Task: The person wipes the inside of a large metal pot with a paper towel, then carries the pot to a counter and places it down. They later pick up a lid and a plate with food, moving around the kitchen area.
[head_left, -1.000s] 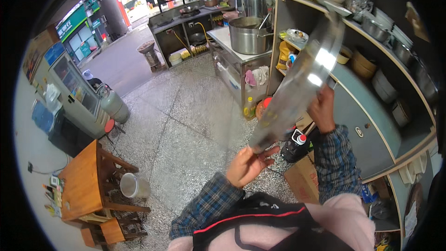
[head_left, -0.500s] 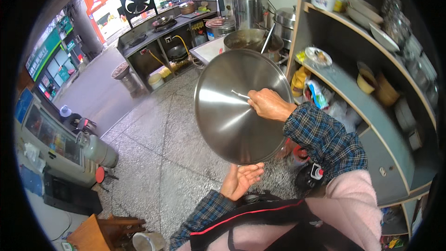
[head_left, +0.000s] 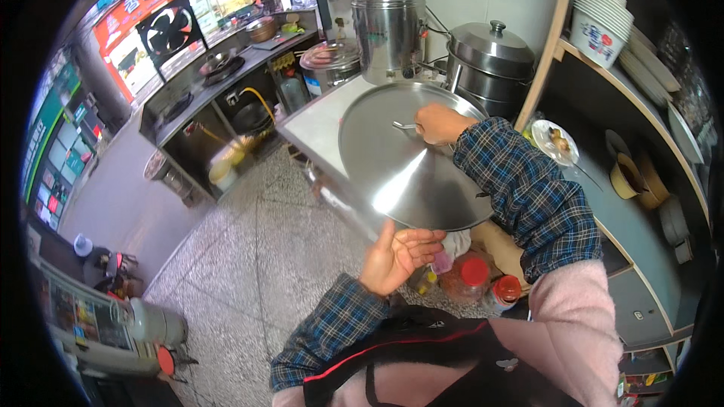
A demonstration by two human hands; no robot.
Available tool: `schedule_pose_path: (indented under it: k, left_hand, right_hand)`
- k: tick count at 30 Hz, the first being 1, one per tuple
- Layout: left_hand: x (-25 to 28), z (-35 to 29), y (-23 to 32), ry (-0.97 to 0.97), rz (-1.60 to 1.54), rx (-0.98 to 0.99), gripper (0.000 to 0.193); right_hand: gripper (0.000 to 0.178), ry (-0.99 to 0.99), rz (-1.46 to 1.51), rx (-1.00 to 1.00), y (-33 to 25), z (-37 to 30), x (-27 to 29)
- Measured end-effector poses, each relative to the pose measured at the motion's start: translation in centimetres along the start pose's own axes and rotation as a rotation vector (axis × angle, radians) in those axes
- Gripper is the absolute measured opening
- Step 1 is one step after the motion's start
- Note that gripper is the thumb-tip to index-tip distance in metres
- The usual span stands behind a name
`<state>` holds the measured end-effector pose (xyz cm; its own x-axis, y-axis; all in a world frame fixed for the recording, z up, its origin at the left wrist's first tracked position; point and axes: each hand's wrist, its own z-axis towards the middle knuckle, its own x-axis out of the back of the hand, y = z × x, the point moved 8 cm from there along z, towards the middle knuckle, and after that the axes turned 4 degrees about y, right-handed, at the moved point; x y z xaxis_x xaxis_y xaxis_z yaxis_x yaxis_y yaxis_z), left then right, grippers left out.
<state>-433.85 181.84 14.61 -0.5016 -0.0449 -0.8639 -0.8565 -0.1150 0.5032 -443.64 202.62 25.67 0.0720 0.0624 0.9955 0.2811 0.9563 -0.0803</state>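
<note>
A large, shallow cone-shaped steel lid (head_left: 377,151) spans the middle of the view. My right hand (head_left: 441,122) is closed round the small bar handle at its centre. Below the lid's near rim, my left hand (head_left: 396,258) is palm up with fingers stretched out. Its fingertips are at the rim; whether they bear any weight I cannot tell. Behind the lid a thin metal handle (head_left: 456,80) sticks up. The lid covers whatever is under it from view.
A white-topped counter (head_left: 311,125) lies left of the lid. Behind stand a tall steel urn (head_left: 388,34) and a lidded steel steamer (head_left: 492,56). Red-capped jars (head_left: 473,271) sit near my body. Shelves on the right hold stacked bowls (head_left: 599,26) and a plate of food (head_left: 554,142).
The lid has moved away from me over the counter and tilted flatter, covering the open pot seen before. My right hand went with it, and my left hand followed its rim. The view has shifted.
</note>
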Motion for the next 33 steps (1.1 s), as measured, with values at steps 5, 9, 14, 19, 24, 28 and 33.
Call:
schedule_pose_path:
  k: [5, 9, 14, 19, 24, 28, 33]
  left_hand:
    - [5.3, 3.4, 4.7, 0.179, 0.179, 0.156, 0.080]
    - [8.4, 4.7, 7.4, 0.122, 0.210, 0.202, 0.079]
    - [12.6, 6.9, 8.9, 0.012, 0.105, 0.399, 0.065]
    - [14.3, 8.2, 11.4, -0.127, 0.230, 0.564, 0.055]
    - [16.3, 8.2, 13.4, -0.143, 0.196, 0.655, 0.062]
    - [17.4, 9.0, 14.4, -0.204, 0.272, 0.615, 0.072]
    - [17.3, 10.8, 15.4, -0.315, 0.598, 0.529, 0.072]
  right_hand:
    - [0.019, -0.112, -0.004, -0.111, 3.9, 6.2, -2.7]
    - [0.019, -0.178, -0.055, -0.182, 5.9, 8.9, -4.5]
    - [0.018, -0.186, 0.006, -0.221, 6.6, 9.5, -5.4]
    - [0.019, -0.196, -0.008, -0.348, 6.3, 10.0, -5.7]
    - [0.018, -0.141, 0.021, -0.463, 5.6, 10.6, -5.2]
    - [0.016, -0.147, -0.031, -0.535, 5.7, 9.9, -5.0]
    - [0.018, -0.089, 0.053, -0.573, 5.6, 8.7, -4.8]
